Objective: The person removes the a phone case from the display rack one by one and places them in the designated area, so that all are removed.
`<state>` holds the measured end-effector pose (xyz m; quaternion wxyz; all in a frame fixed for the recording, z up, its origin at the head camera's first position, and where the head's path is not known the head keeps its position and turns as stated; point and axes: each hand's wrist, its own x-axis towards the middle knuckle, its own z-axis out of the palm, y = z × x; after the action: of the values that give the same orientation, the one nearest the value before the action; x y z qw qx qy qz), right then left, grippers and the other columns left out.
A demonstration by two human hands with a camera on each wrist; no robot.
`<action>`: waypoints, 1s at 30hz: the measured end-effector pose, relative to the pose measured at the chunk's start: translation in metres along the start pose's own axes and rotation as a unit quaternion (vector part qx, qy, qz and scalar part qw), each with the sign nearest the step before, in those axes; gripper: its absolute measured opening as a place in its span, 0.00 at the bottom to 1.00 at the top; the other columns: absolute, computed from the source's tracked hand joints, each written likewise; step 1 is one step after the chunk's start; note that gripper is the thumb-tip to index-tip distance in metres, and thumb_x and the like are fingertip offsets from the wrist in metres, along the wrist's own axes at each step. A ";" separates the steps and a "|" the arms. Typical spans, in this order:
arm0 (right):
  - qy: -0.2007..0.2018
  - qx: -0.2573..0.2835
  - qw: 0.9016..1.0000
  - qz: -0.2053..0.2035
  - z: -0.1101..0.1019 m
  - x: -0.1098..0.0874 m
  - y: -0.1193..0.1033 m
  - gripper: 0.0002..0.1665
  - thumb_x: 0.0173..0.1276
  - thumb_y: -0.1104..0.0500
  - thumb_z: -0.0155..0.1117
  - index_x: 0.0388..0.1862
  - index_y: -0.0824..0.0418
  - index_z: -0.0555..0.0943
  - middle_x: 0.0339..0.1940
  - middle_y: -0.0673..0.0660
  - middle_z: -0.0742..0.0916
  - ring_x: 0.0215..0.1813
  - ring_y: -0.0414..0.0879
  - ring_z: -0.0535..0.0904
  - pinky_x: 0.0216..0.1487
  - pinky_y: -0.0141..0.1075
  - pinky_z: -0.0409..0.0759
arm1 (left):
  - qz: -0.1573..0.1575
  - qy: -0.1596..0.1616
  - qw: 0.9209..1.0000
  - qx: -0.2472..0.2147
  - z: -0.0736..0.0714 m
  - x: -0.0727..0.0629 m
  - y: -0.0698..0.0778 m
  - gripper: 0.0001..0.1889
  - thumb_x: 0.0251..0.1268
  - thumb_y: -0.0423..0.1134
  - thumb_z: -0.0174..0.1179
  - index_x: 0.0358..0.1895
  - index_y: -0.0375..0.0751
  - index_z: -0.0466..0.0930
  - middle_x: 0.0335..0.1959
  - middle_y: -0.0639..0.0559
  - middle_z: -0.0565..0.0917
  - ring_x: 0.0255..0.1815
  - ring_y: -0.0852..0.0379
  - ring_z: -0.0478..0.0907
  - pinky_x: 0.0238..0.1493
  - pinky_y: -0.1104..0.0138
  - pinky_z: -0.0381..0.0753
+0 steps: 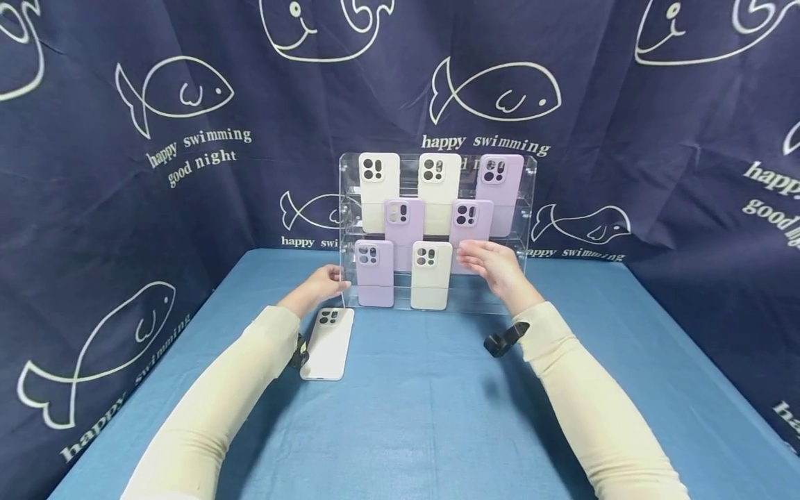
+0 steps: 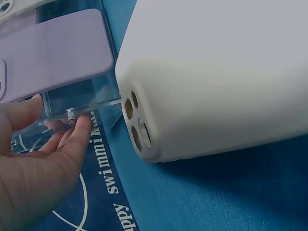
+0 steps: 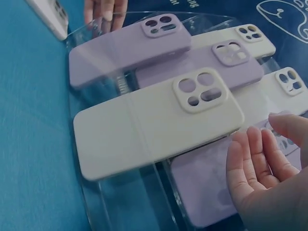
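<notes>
A clear tiered display rack [image 1: 478, 300] holds white and purple phone cases in three rows. At its left side panel, my left hand [image 1: 321, 283] grips the clear edge, thumb on the inner side and fingers on the outer. My right hand [image 1: 496, 271] hovers in front of the middle row's right purple case [image 1: 473, 212], fingers loosely bent with nothing between them. To its left, a white case [image 1: 431, 274] stands in the bottom row. Farther left in that row is a purple case [image 2: 57, 50], close to my left thumb.
A loose white phone case [image 1: 328, 347], camera holes upward, is beside my left wrist at the rack's front left corner. Blue cloth [image 1: 406, 417] covers the table. Behind the rack hangs a dark blue curtain [image 1: 375, 97] with white fish drawings.
</notes>
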<state>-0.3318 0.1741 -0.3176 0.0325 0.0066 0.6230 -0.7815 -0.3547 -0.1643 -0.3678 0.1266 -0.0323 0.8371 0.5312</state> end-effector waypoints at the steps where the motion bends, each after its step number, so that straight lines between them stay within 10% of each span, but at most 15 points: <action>1: 0.002 -0.006 1.000 0.001 0.000 0.001 0.001 0.03 0.68 0.65 0.63 0.38 0.60 0.79 0.27 0.48 0.88 0.35 0.39 0.86 0.49 0.28 0.86 | 0.000 0.000 1.000 -0.001 0.000 0.000 0.000 0.30 0.72 0.31 0.52 0.74 0.31 0.53 0.67 0.33 0.65 0.69 0.41 0.67 0.71 0.59 0.72; 11: 0.012 -0.108 0.993 0.047 0.000 0.013 0.013 0.27 0.67 0.61 0.65 0.62 0.73 0.73 0.38 0.54 0.89 0.43 0.43 0.87 0.60 0.38 0.82 | 0.007 -0.007 1.000 -0.001 -0.002 0.002 0.000 0.30 0.73 0.31 0.51 0.74 0.30 0.52 0.69 0.33 0.63 0.70 0.40 0.66 0.71 0.58 0.71; 21: 0.012 -0.180 0.981 0.075 0.005 0.017 0.025 0.30 0.66 0.60 0.67 0.64 0.71 0.73 0.62 0.68 0.79 0.62 0.55 0.79 0.63 0.40 0.80 | 0.011 -0.003 1.000 0.001 -0.001 0.000 -0.003 0.31 0.70 0.32 0.55 0.72 0.28 0.54 0.64 0.33 0.68 0.65 0.43 0.72 0.67 0.63 0.76; 30: 0.000 -0.209 0.976 0.069 0.005 0.023 0.036 0.27 0.65 0.65 0.66 0.62 0.73 0.74 0.55 0.64 0.84 0.44 0.41 0.84 0.57 0.33 0.83 | 0.010 -0.004 1.000 0.004 -0.001 -0.001 -0.001 0.30 0.72 0.31 0.52 0.73 0.29 0.53 0.66 0.32 0.65 0.68 0.40 0.68 0.70 0.58 0.72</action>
<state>-0.3524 0.1603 -0.3527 0.0870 0.0432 0.7705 -0.6300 -0.3538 -0.1659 -0.3684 0.1248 -0.0219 0.8391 0.5290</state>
